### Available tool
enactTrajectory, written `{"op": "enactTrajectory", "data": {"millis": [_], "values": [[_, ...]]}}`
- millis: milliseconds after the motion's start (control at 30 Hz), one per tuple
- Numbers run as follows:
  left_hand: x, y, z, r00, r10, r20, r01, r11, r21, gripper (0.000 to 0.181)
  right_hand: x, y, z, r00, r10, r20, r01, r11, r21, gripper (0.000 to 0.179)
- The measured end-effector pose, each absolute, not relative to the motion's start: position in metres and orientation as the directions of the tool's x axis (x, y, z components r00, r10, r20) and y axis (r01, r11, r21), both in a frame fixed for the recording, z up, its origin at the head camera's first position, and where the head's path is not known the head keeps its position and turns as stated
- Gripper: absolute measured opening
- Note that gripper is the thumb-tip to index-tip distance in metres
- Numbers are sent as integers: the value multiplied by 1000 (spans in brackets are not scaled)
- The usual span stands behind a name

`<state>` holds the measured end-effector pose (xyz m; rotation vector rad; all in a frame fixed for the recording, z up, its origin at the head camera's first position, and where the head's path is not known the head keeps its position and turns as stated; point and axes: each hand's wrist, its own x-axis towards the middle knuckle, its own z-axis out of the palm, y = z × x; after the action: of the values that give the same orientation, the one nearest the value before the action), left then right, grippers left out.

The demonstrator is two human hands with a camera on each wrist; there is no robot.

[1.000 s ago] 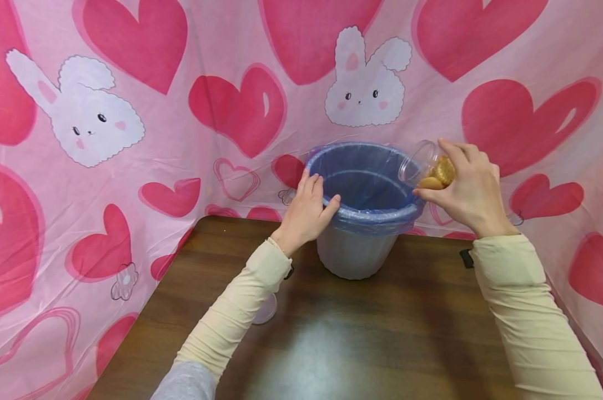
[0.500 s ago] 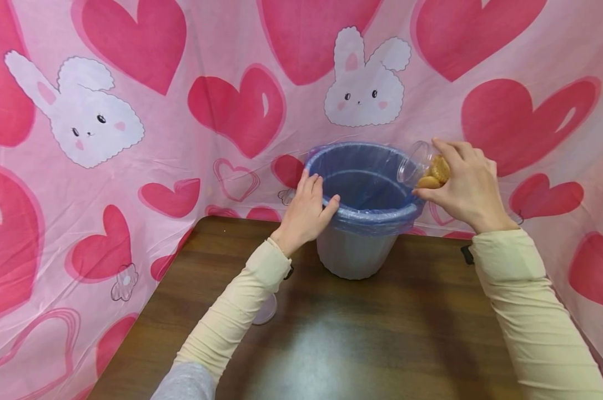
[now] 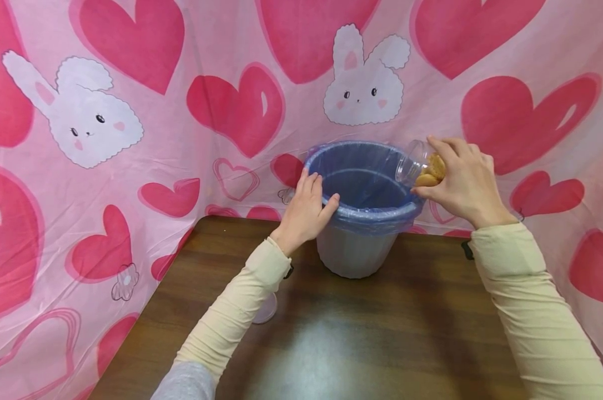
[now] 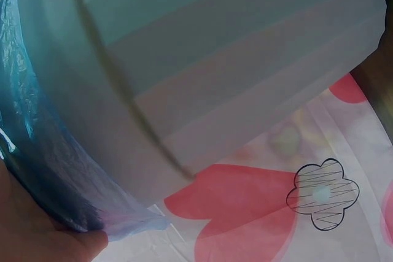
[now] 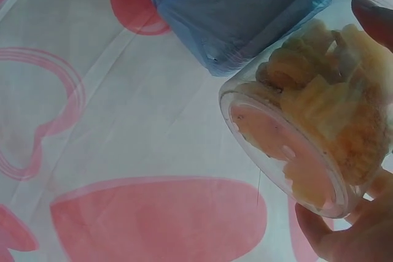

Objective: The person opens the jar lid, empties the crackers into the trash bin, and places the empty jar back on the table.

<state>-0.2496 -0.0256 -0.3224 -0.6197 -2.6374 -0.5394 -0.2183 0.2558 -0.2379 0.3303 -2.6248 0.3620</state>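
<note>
My left hand (image 3: 305, 214) grips the near left rim of a pale plastic trash bin (image 3: 353, 255), fingers at the left side and thumb over the rim. A blue bag (image 3: 366, 183) lines the bin and folds over its rim; in the left wrist view a fingertip presses against the bag's edge (image 4: 73, 194). My right hand (image 3: 463, 178) holds a clear plastic jar (image 3: 408, 164) between thumb and fingers, tipped sideways with its mouth over the bin's right rim. Golden-brown, ridged snack pieces (image 5: 325, 102) lie inside the jar, toward its base.
A round translucent lid (image 3: 265, 309) lies on the brown wooden table (image 3: 381, 333), partly behind my left forearm. Pink cloth (image 3: 206, 33) with hearts and rabbits hangs behind and at both sides.
My right hand has shifted slightly left, bringing the tilted jar a little farther over the bin's rim. The left hand keeps its place on the rim.
</note>
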Motion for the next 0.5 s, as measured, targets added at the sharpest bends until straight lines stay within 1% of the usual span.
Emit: {"op": "enactTrajectory", "data": {"millis": [267, 500], "values": [[-250, -26, -322, -830, 338, 444, 487, 827, 281, 69, -220, 255, -235, -875, -190, 446, -292, 941, -173, 97], [-250, -26, -323, -832, 333, 443, 482, 828, 284, 70, -221, 253, -234, -871, -217, 441, -307, 941, -145, 96]]}}
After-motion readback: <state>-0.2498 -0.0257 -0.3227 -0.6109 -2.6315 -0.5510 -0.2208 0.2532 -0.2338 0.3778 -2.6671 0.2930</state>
